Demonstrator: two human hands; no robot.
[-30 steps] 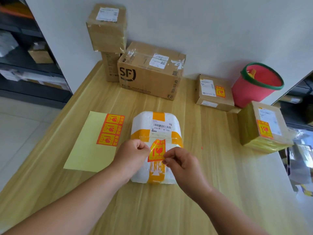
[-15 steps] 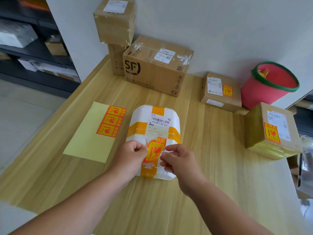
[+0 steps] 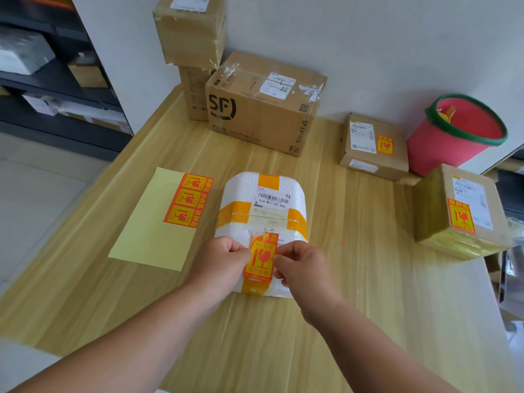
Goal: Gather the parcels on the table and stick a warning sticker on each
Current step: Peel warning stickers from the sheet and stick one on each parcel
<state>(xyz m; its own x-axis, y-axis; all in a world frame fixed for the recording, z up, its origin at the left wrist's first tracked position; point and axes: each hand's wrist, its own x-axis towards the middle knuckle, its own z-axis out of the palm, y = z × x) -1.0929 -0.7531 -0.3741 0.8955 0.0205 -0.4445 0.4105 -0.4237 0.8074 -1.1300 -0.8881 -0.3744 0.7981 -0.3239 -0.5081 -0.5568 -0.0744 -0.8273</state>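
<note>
A white foam parcel (image 3: 263, 205) with yellow tape bands lies in the middle of the wooden table (image 3: 354, 293). An orange and yellow warning sticker (image 3: 261, 258) sits over its near end. My left hand (image 3: 224, 260) pinches the sticker's left edge and my right hand (image 3: 303, 265) pinches its right edge. A pale yellow backing sheet (image 3: 153, 225) with three more stickers (image 3: 187, 199) lies to the left. Two cardboard parcels at the right, one small (image 3: 371, 146) and one taped (image 3: 459, 211), carry stickers.
A large SF box (image 3: 261, 109) stands at the back against the wall, with two stacked boxes (image 3: 190, 32) to its left. A red bin (image 3: 456, 134) with a green rim stands at the back right. Dark shelving (image 3: 42, 66) is at the left.
The sticker has come down from a tilted, lifted pose to lie upright over the parcel's near end. Both hands stayed on its edges. The camera moved closer.
</note>
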